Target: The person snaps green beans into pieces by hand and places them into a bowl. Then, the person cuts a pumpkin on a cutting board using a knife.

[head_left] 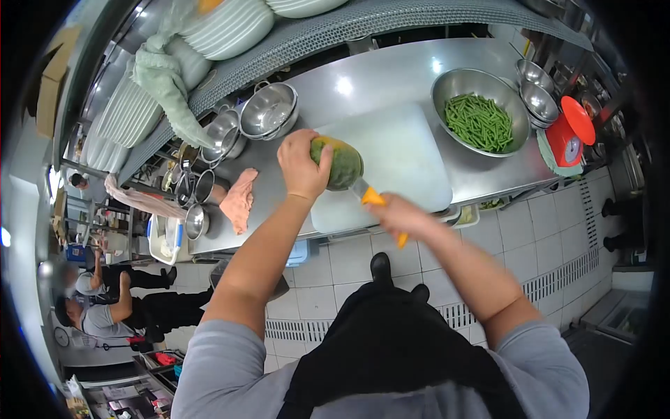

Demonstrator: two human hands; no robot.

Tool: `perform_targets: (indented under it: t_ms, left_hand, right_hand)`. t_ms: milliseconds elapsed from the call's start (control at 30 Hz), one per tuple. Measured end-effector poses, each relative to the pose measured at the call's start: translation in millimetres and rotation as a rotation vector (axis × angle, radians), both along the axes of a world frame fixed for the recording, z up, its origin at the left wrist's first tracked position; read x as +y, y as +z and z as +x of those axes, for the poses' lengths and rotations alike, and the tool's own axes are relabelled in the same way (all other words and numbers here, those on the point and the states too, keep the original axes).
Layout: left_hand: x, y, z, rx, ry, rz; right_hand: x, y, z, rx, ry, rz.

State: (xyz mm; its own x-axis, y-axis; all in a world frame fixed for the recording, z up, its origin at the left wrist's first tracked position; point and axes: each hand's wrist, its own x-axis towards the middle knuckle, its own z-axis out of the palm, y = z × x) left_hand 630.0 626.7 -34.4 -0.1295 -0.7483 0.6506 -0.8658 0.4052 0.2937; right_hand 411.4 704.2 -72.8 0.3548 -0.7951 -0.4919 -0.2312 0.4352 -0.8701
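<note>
My left hand grips a rounded green fruit or squash with an orange-yellow patch at its top; its exact kind is unclear. It rests over the left part of a white cutting board. In my right hand, slightly blurred, is a knife with a yellow handle. The visible part of its blade touches or lies close beside the lower right of the green skin. I cannot tell whether the edge is in it.
A steel bowl of cut green beans stands right of the board, near a red scale. Steel colanders and a pink cloth lie left. Plates fill the shelf above. Two people stand at far left.
</note>
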Motion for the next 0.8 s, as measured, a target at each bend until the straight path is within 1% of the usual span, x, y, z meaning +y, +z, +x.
perform_targets:
  t_ms: [33,67,100,133,167,300,367,400,467,500,567,600,633,667,700,733,767,800]
  left_hand:
    - [5.9,9.4,-0.2,-0.138,-0.006,0.082]
    - [2.2,20.5,7.2,-0.126,-0.016,0.072]
    - [0.1,29.5,20.3,-0.218,-0.204,0.114]
    - [-1.0,32.7,26.9,-0.310,-0.389,0.156]
    - [-2.0,29.8,26.4,-0.298,-0.386,0.156]
    - [-3.2,14.5,21.3,-0.193,-0.375,0.175]
    - [1.7,12.9,22.9,-0.187,-0.360,0.157]
    - [2.8,12.3,22.5,-0.185,-0.360,0.163]
    - [0.8,15.8,23.0,-0.176,-0.343,0.193]
    - [1.5,16.1,21.9,-0.180,-0.340,0.192]
    - [8.9,11.1,17.1,-0.147,-0.232,0.208]
    - [11.9,9.4,19.9,-0.151,-0.243,0.221]
    - [9.5,10.2,23.9,-0.149,-0.275,0.213]
    - [4.6,13.3,26.4,-0.148,-0.300,0.190]
    - [7.5,13.7,23.8,-0.149,-0.294,0.181]
    - [11.6,12.1,17.2,-0.136,-0.237,0.181]
    - [14.6,10.2,14.9,-0.124,-0.185,0.187]
    - [15.5,7.4,16.9,-0.129,-0.190,0.191]
  right_hand:
    - [-21.4,11.6,-23.2,-0.024,0.128,0.083]
    - [-36.9,22.5,-42.9,-0.044,0.256,0.169]
    - [-43.9,31.6,-58.4,-0.033,0.247,0.169]
    - [-49.2,39.1,-70.4,-0.003,0.332,0.195]
    - [-53.2,42.8,-76.6,0.029,0.423,0.223]
    - [-46.1,33.2,-76.2,-0.026,0.391,0.268]
    - [-18.4,22.9,-59.6,-0.089,0.260,0.203]
    - [-2.6,19.3,-47.2,-0.089,0.261,0.209]
    - [15.6,15.3,-22.5,-0.079,0.088,0.211]
    - [14.5,18.0,-26.7,-0.071,0.104,0.188]
    - [4.7,14.4,-29.1,-0.116,0.106,0.202]
    - [6.1,12.6,-30.7,-0.148,0.106,0.212]
    - [18.5,17.5,-10.9,0.060,0.044,0.120]
    - [18.4,16.5,-13.3,0.070,0.043,0.104]
    - [19.9,11.9,-14.3,0.022,0.045,0.130]
    - [19.7,7.1,-17.0,-0.030,0.048,0.155]
    - [5.9,1.8,-33.5,-0.119,0.136,0.197]
    - [4.9,-0.1,-30.3,-0.125,0.131,0.201]
